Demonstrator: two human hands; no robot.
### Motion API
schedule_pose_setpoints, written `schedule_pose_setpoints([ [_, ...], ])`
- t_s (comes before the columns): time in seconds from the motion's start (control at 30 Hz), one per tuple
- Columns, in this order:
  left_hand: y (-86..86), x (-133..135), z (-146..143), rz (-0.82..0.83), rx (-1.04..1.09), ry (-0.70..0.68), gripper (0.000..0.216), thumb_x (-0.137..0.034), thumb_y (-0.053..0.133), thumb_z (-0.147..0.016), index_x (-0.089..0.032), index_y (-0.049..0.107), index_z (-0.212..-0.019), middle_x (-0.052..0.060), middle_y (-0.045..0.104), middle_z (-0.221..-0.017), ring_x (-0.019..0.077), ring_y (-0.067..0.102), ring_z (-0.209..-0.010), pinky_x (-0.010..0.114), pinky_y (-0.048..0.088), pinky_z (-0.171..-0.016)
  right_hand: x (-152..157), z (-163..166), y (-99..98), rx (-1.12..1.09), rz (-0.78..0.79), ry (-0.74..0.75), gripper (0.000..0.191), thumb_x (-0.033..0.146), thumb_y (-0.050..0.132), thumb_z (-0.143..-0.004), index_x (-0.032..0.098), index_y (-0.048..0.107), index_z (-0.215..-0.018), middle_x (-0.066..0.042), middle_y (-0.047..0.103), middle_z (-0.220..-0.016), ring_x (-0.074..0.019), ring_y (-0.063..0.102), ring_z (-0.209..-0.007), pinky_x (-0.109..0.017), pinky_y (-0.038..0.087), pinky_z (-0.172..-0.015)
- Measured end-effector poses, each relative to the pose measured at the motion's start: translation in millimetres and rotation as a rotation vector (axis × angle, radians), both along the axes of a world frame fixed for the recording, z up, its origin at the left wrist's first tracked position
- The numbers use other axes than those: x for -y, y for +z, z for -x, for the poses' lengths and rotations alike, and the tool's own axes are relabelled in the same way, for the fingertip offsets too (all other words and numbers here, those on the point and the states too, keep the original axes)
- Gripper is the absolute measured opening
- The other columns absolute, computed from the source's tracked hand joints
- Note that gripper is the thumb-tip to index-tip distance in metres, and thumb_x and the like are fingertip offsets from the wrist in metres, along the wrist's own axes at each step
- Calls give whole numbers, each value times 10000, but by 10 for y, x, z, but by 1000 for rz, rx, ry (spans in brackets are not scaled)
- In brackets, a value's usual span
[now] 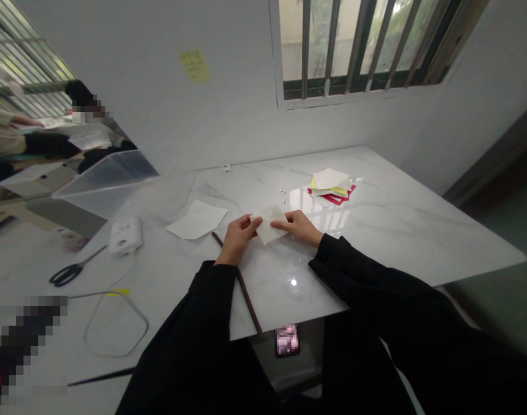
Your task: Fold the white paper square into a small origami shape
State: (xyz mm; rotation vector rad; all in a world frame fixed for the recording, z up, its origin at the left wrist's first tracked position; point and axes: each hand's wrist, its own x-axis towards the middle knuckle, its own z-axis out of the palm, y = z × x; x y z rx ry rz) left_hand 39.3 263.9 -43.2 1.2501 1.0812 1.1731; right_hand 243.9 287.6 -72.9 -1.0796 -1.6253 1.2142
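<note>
Between my two hands is a small piece of folded white paper (pixel 268 232), raised a little over the marble-patterned table (pixel 384 230). My left hand (pixel 238 235) pinches its left side, thumb on top. On the right side, my right hand (pixel 301 226) grips the paper with the thumb laid across it. To the left of my hands lies a loose white sheet (pixel 198 220). A stack of white, yellow and red papers (pixel 331 185) sits farther back on the right. Several tiny shiny bits (pixel 283 192) lie just beyond the held paper.
Left of my arm are black-handled scissors (pixel 68 273), a white power bank (pixel 125 235) and a looped cable (pixel 146 328). A dark stick (pixel 248 300) runs under my left wrist. A phone (pixel 287 340) rests below the table edge. Another person (pixel 4 129) is at far left.
</note>
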Motion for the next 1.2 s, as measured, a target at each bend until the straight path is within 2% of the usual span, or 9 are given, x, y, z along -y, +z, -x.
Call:
schedule_pose_setpoints([
  [0.2,25,-2,-8,13,85,67,531,-588,895,-697,-126,766,-926,76,763,-911,209,705,-849,363,573,-883,-14,4,-20,-2,-29,-7,498,594,743,-811,98,788,-844,-53,678,-735,-127,526,-629,-237,360,-549],
  [0.4,-16,-53,12,17,105,190,523,-593,933,-620,-150,762,-837,49,731,-866,157,660,-783,284,536,-771,-14,23,-25,-11,-49,-29,446,542,750,-822,101,796,-870,-67,713,-776,-142,570,-658,-240,396,-568],
  [0.6,-45,-80,21,-22,35,244,498,-624,897,-658,-163,725,-736,30,681,-763,136,608,-697,255,481,-672,6,47,-5,17,-70,-26,389,484,735,-850,112,814,-933,-79,749,-857,-176,639,-751,-244,448,-619],
  [0.7,-37,-70,20,-17,38,222,502,-632,888,-666,-167,715,-744,33,684,-776,142,619,-701,255,478,-664,3,51,-12,17,-66,-37,373,475,733,-855,119,811,-937,-84,757,-880,-180,649,-765,-248,458,-625],
  [0.87,-24,-57,32,-9,76,158,498,-607,893,-676,-167,733,-844,47,713,-873,155,653,-764,277,516,-734,-25,35,-47,-13,-53,-43,391,492,747,-846,116,803,-937,-87,763,-880,-183,650,-757,-253,465,-615],
  [1.07,-19,-73,50,-30,64,198,476,-575,888,-691,-168,644,-725,23,665,-782,142,625,-739,273,511,-728,-23,33,-46,-50,-27,-27,394,493,762,-835,121,801,-959,-81,770,-899,-182,658,-759,-259,470,-627],
  [1.2,33,-20,25,32,79,97,460,-557,875,-710,-172,672,-858,39,722,-905,159,677,-807,294,540,-791,-19,25,-30,-98,-7,-38,406,500,775,-826,118,798,-962,-86,776,-903,-182,662,-756,-270,480,-645],
])
